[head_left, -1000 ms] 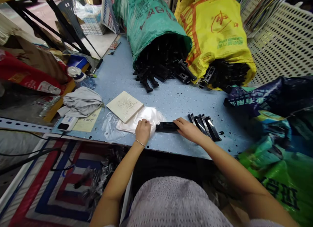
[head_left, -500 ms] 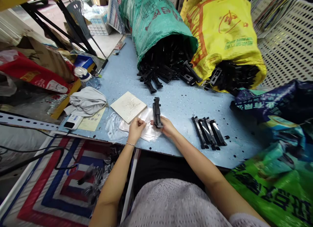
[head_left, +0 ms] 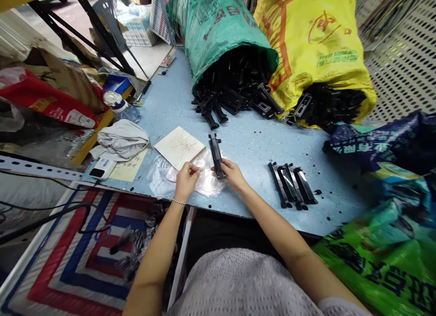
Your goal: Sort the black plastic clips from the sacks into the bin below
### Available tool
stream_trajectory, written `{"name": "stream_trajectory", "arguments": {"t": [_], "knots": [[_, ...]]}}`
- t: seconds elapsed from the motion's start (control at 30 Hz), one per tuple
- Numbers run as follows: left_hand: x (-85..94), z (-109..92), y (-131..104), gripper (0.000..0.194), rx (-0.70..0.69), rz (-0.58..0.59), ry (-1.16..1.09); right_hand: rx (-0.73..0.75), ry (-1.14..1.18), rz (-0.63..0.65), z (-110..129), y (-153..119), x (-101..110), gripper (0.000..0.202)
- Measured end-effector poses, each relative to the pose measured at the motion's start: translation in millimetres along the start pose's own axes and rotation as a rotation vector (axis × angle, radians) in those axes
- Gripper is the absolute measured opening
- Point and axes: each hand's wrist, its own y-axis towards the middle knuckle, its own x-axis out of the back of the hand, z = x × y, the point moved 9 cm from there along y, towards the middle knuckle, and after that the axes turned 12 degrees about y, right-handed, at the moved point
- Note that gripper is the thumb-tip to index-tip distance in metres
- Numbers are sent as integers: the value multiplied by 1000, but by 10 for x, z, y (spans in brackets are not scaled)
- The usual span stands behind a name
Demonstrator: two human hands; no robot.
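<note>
My right hand (head_left: 231, 174) grips a slim black plastic part (head_left: 215, 155) near its lower end, holding it tilted above the clear plastic bags (head_left: 213, 183). To its left, my left hand (head_left: 187, 177) is closed in a pinch over the same bags; whatever is between its fingertips is too small to make out. A square off-white tile (head_left: 179, 148) with tiny thin pieces scattered on it lies just beyond my left hand. Several similar black parts (head_left: 291, 185) lie side by side on the table to the right of my right hand.
A green sack (head_left: 225, 25) and a yellow sack (head_left: 320, 43) spill black parts at the back of the blue table (head_left: 163, 102). A grey cloth (head_left: 121, 139), a bottle (head_left: 122, 108) and a white device (head_left: 102, 169) sit left. Green plastic sacking (head_left: 381, 252) borders the right.
The black part in my right hand has tilted, its top swinging slightly left. My left hand has shifted a little left, away from the part, still pinched.
</note>
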Motion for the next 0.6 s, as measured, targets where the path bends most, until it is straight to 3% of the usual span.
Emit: {"name": "stream_trajectory", "arguments": {"t": [0.1,0.2,0.3,0.5,0.6], "knots": [[89,58,18,18,39,-25,-43,-62,93,-15,-35,-37,45,37],[-84,35,5,25,61,16,-96,-80,99,76,-46,-92,-110,34],[-229,-3,-21,18,51,52,-109,9,-6,85,20,-89,-179,34],[86,39,-15,24,39,-101,-117,-27,41,-4,26,-93,14,37],[-64,-39,-37,19,30,4,-146,-54,74,66,4,-143,-98,36]]}}
